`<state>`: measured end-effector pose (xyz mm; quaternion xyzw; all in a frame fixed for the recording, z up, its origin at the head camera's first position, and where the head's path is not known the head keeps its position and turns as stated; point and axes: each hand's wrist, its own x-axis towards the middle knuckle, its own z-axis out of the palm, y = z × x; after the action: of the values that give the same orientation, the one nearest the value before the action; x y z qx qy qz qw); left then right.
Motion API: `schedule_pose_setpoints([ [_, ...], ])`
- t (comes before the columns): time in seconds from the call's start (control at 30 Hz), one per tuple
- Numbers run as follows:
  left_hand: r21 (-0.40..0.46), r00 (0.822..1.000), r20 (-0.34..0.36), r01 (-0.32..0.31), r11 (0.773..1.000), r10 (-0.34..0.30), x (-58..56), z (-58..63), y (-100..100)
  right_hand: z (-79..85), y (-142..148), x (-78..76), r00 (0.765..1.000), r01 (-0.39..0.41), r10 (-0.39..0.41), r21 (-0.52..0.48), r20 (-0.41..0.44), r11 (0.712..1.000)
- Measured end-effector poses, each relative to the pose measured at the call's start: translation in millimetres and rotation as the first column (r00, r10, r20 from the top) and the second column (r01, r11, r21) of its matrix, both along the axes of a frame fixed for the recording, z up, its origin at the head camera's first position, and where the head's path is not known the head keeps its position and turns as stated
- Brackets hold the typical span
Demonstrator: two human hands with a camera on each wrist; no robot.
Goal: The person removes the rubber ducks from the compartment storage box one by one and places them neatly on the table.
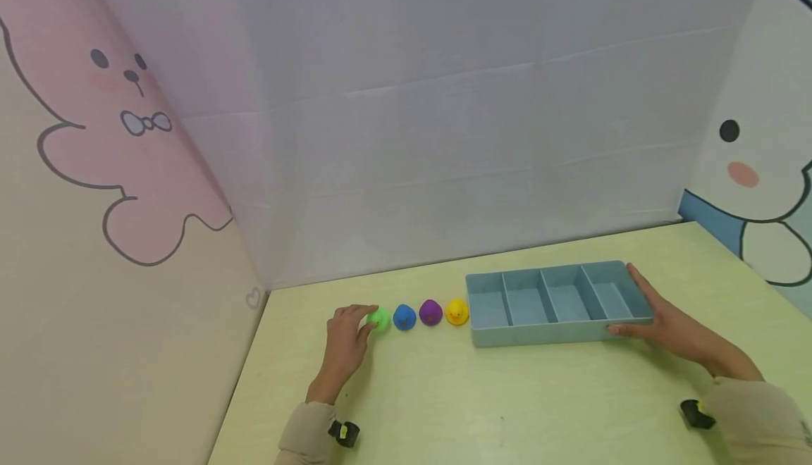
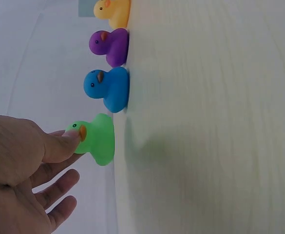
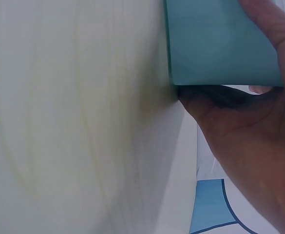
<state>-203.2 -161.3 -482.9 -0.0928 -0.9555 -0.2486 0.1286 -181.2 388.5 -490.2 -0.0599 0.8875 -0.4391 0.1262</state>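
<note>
My left hand [image 1: 345, 338] pinches a green rubber duck [image 2: 101, 140] by its head, between thumb and fingers; the lower fingers stand loose of it. To its right, a blue duck [image 1: 404, 318], a purple duck [image 1: 431, 313] and a yellow duck [image 1: 457, 312] form a row on the table. The yellow one sits right at the left end of a blue-grey divided tray [image 1: 539, 334], whose compartments hold nothing. My right hand [image 1: 675, 327] grips the tray's right end, thumb along the front wall and fingers around the far corner. In the right wrist view the tray's corner [image 3: 220, 48] lies within the hand.
The pale wooden table [image 1: 406, 401] meets a white cloth wall [image 1: 406, 134] at the back. Side walls with cartoon animals stand at left [image 1: 95, 204] and right [image 1: 761, 120]. A small black device [image 1: 345, 433] is at the left wrist, another [image 1: 698, 414] at the right.
</note>
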Motion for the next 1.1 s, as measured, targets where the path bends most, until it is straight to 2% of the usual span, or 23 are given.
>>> schedule_pose_setpoints([
  [0.3,-0.006,0.999,0.046,-0.007,1.000,0.007,0.3,-11.8,-6,-0.2,-2,0.1,1.000,-0.001,0.001,-0.001,-0.007,1.000],
  [0.5,0.000,0.999,0.038,-0.006,1.000,0.006,-0.7,-15.9,-7,1.6,-2,0.3,1.000,-0.013,0.012,-0.014,-0.022,1.000],
  [0.67,0.022,0.998,0.059,-0.009,1.000,0.007,-1.3,-18.2,-5,1.9,-1,1.1,1.000,-0.012,0.012,-0.008,-0.017,1.000],
  [0.87,0.057,0.996,0.082,0.016,0.998,-0.020,-2.4,-16.3,-5,1.8,-1,0.5,1.000,-0.010,0.010,0.004,-0.016,1.000],
  [1.1,0.074,0.993,0.089,0.071,0.995,-0.078,-2.8,-6.7,-3,3.8,0,0.7,1.000,-0.021,0.022,0.048,-0.019,0.999],
])
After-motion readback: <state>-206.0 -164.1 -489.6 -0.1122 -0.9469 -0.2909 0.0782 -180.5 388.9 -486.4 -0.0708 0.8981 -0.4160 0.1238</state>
